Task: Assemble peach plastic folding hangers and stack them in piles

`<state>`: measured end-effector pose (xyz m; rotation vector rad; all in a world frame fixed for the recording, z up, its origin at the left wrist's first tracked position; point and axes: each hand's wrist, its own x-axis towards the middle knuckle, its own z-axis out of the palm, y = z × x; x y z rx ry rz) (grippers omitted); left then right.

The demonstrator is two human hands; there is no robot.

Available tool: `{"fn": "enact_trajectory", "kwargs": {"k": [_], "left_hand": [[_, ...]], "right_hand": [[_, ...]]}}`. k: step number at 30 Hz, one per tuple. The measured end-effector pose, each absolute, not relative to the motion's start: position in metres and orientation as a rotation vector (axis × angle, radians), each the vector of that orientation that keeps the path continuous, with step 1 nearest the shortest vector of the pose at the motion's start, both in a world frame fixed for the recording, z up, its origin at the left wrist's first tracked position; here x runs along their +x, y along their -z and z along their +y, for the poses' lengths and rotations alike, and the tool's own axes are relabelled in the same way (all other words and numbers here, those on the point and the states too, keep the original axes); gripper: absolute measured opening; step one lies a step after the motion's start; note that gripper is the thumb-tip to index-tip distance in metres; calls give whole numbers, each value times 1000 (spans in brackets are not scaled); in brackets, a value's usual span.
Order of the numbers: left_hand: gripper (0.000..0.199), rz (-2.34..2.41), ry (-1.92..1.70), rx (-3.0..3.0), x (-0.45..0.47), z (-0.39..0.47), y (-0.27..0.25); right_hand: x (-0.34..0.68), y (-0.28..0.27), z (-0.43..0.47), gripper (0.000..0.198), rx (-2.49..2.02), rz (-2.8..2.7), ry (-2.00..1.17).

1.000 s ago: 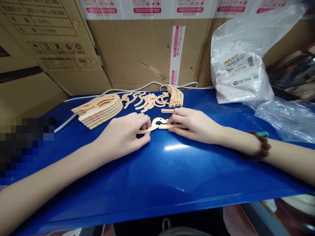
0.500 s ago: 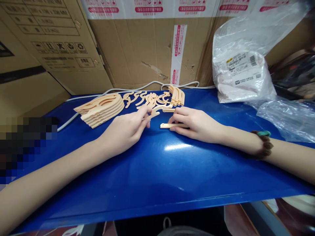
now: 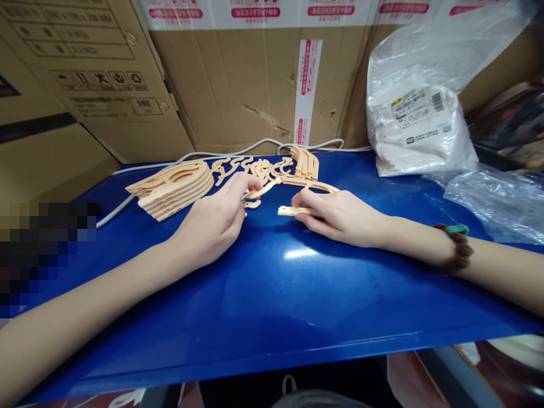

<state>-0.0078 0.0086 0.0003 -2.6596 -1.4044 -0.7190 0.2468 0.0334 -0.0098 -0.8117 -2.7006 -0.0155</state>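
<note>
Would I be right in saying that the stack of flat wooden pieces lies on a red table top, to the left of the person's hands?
Not quite: the table top is blue, not red, as the head view shows. The stack of flat wooden pieces does lie on it, to the left of the left hand and right hand.

Glossy blue tabletop point(image 3: 272, 294), taped cardboard boxes point(image 3: 238, 85) behind, white cable point(image 3: 221, 154), plastic bags point(image 3: 419, 113)

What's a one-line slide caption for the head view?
Left hand and right hand each grip a flat beige wooden cut-out piece above a glossy blue tabletop.
</note>
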Motion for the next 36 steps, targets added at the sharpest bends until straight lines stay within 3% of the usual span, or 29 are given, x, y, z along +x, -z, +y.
{"fn": "enact_trajectory", "kwargs": {"k": [9,17,23,36], "left_hand": [[19,-1482,581,-2701,-8,8,-1],[14,-1446,533,-2703,-2,4,0],[30,-1428,529,-2750,-1,4,0],[16,-1204,533,-2831,-3,2,1]], "right_hand": [[247,10,26,32,-740,-2800,202],[245,9,28,25,-767,-2804,153],[245,9,28,25,-820,-2706,100],[247,8,28,39,-713,-2710,107]]}}
